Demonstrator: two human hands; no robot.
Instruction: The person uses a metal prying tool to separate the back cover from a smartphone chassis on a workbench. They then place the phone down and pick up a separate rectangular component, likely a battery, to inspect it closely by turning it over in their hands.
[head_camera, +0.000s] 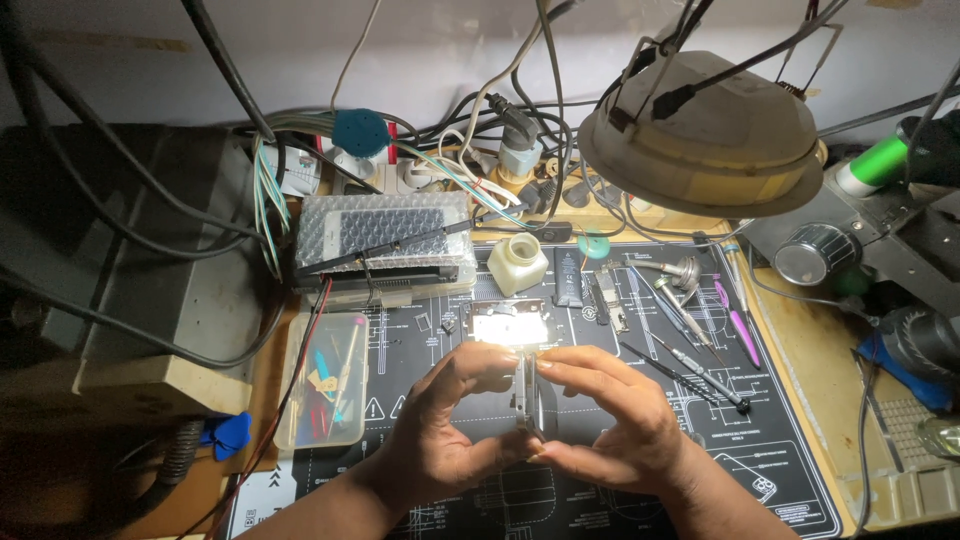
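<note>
Head view, everything placed against the black work mat (600, 470) with its white printed outlines, spread over the bench (800, 350).

Over the mat's middle: left hand (445, 430) and right hand (615, 425) brought together, both curled shut around a small metal part (528, 398) held upright on edge. Left grip: thumb below, forefinger on top. Right grip: fingertips (545, 362) pinched on the part's upper edge, thumb beneath.

Just beyond the hands, on the mat: a flat rectangular piece (510, 325), washed out white under the lamp. Whether touched by the fingers, could not be told.

At the mat's far edge: a squat cream bottle (517, 263) and, beside it, a dark tube (569, 277). At the far left corner: a flat package in clear bubble wrap (385, 228), stacked on a clear box. Off the left edge: a clear plastic tray (325, 385) of coloured tools. On the right half: screwdrivers and tweezers (690, 365) lying loose, a purple tool (738, 325) among them. Above the far right corner: a round beige lamp shade (700, 135).
</note>
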